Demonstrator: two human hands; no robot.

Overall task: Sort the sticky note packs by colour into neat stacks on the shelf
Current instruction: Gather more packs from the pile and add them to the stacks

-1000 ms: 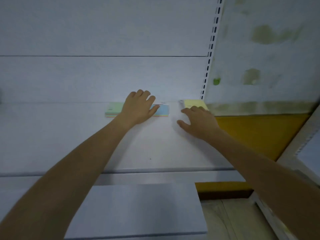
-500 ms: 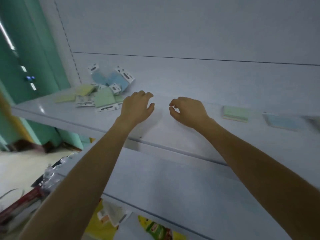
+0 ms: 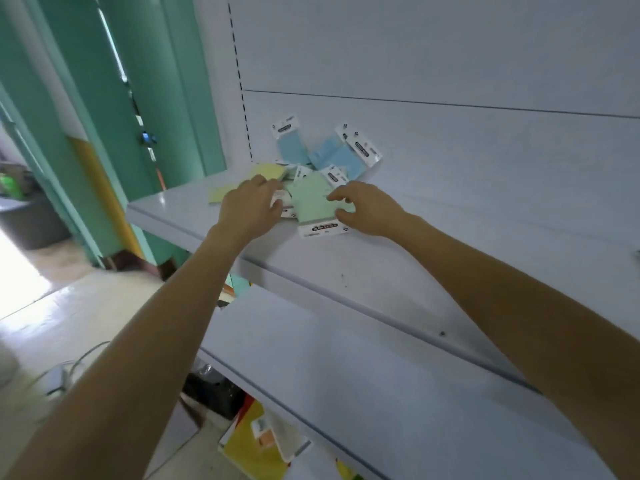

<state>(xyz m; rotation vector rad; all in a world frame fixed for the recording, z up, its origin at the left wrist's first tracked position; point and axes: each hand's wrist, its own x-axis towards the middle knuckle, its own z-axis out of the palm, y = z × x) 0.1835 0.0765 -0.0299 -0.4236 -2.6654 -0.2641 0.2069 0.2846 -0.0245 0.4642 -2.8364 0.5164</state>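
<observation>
A loose pile of sticky note packs lies at the left end of the white shelf [image 3: 433, 244]. Two blue packs [image 3: 332, 155] lean against the back panel. Yellow packs [image 3: 268, 172] lie at the far left. A green pack [image 3: 310, 199] with a white header card lies in front. My right hand [image 3: 367, 209] rests on the green pack's right edge, thumb and fingers curled at that edge. My left hand [image 3: 251, 207] lies over smaller packs just left of the green one, fingers bent; what is under it is hidden.
A lower white shelf [image 3: 346, 368] juts out below. Green door frames [image 3: 166, 98] and a tiled floor lie to the left. Yellow and other packaged goods [image 3: 256, 445] sit near the floor beneath the shelves. A grey bin [image 3: 31, 220] stands at far left.
My view swung left from the sorted packs to the mixed pile. Both hands moved left along the shelf and now touch the pile, the right one on the green pack.
</observation>
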